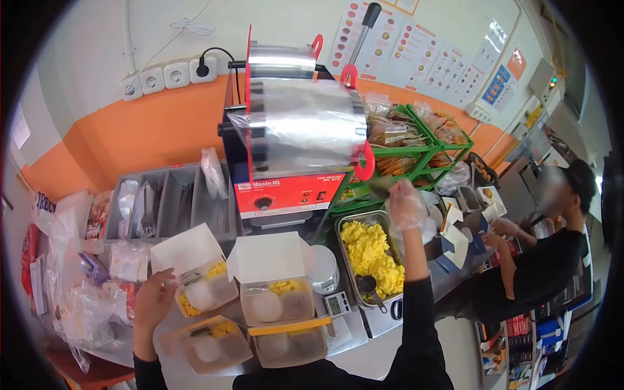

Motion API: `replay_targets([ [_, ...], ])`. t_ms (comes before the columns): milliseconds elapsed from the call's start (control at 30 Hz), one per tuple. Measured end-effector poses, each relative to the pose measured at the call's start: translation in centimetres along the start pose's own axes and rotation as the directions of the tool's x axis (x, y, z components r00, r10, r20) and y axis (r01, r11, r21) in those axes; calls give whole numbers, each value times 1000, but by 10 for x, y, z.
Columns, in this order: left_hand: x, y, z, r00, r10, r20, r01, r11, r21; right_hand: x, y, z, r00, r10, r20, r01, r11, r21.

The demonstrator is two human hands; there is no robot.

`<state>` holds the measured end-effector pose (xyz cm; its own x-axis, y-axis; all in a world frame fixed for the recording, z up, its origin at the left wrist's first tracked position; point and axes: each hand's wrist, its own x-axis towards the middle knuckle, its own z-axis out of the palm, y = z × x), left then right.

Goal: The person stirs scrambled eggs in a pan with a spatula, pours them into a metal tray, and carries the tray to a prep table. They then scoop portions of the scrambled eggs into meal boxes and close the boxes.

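Note:
My left hand (pixel 156 298) is bare, its fingers apart at the left side of an open meal box (pixel 207 244). In that box lie a mound of white rice (pixel 199 296), yellow scrambled egg (pixel 189 307) and a small packet. My right hand (pixel 408 207), in a clear plastic glove, reaches up beside the green rack (pixel 426 156). Its fingers are closed at a dark greenish item (pixel 382 187), too blurred to name. Below it stands a metal tray (pixel 340 229) of scrambled egg (pixel 370 253) with a black scoop (pixel 368 286).
More filled boxes (pixel 270 250) (pixel 214 344) (pixel 289 351) stand in front. Behind is a cup sealer (pixel 286 195); left of it, a grey cutlery bin (pixel 172 201). A scale (pixel 321 266) and timer (pixel 337 303) sit mid-counter. A co-worker (pixel 533 266) handles boxes on the right.

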<state>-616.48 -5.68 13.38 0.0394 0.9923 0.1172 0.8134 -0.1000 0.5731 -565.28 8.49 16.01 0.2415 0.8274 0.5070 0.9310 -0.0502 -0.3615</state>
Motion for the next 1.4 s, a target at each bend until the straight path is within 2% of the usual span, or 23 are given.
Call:
replay_targets([
  [100, -32, 38, -9, 975, -166, -145, 143, 977, -161, 30, 2, 37, 978, 33, -205, -60, 990, -128],
  [167, -55, 65, -7, 935, -263, -237, 207, 949, -238, 48, 28, 73, 966, -141, -218, 103, 979, -176],
  [200, -68, 74, -3, 937, -263, -230, 205, 947, -248, 47, 36, 85, 953, -223, -207, 183, 963, -196],
  [267, -97, 92, 5, 938, -268, -220, 205, 941, -270, 48, 47, 91, 975, -222, 19, 217, 927, -306],
  [300, -109, 103, 12, 941, -284, -185, 215, 923, -320, 49, 40, 88, 967, -223, 119, 251, 901, -354],
  [400, -145, 120, 33, 957, -290, 23, 274, 874, -402, 13, 14, 45, 935, -323, -145, 292, 935, -201],
  [433, -156, 122, 41, 925, -341, 168, 379, 813, -442, -1, 13, 38, 914, -401, -66, 389, 910, -148],
  [467, -167, 126, 47, 872, -376, 315, 487, 738, -467, -18, 13, 27, 881, -462, 103, 467, 884, -33],
  [500, -173, 131, 50, 844, -359, 398, 507, 774, -379, -35, 12, 15, 819, -507, 269, 500, 860, 102],
  [533, -179, 128, 58, 854, -404, 327, 510, 771, -381, -53, 3, -6, 684, -540, 491, 462, 841, 283],
  [567, -184, 122, 69, 860, -441, 258, 510, 772, -381, -72, -3, -27, 490, -571, 659, 368, 820, 438],
  [600, -187, 118, 75, 864, -467, 189, 503, 777, -380, -92, -1, -40, 261, -597, 758, 230, 801, 552],
  [633, -175, 125, 77, 902, -425, 74, 423, 839, -341, -124, 18, -29, 135, -647, 750, 92, 762, 641],
  [700, -155, 124, 100, 939, -323, -122, 269, 907, -324, -151, 15, -27, 67, -652, 756, 6, 758, 653],
  [800, -123, 139, 120, 937, -233, -259, 183, 962, -204, -175, -23, -29, 219, -538, 814, 167, 843, 512],
  [833, -119, 136, 123, 955, -208, -209, 177, 971, -158, -179, -29, -20, 271, -531, 803, 224, 846, 484],
  [867, -115, 132, 127, 970, -182, -161, 166, 980, -112, -188, -27, -2, 333, -616, 714, 252, 787, 562],
  [933, -110, 124, 131, 982, -156, -106, 148, 985, -85, -195, -30, 13, 382, -650, 657, 299, 760, 578],
  [1033, -110, 116, 130, 986, -140, -89, 128, 983, -131, -193, -42, 6, 372, -555, 744, 318, 829, 460],
  [1133, -114, 110, 126, 992, -105, -62, 94, 982, -162, -198, -33, 11, 419, -601, 681, 355, 799, 486],
  [1233, -118, 103, 126, 996, -87, -30, 79, 975, -208, -203, -35, 6, 441, -504, 743, 211, 863, 460],
  [1333, -125, 99, 124, 997, -74, 8, 74, 960, -269, -213, -30, 9, 520, -518, 679, 228, 850, 474],
  [1400, -128, 99, 124, 997, -65, 30, 71, 942, -329, -220, -29, 14, 544, -497, 676, 142, 848, 510],
])
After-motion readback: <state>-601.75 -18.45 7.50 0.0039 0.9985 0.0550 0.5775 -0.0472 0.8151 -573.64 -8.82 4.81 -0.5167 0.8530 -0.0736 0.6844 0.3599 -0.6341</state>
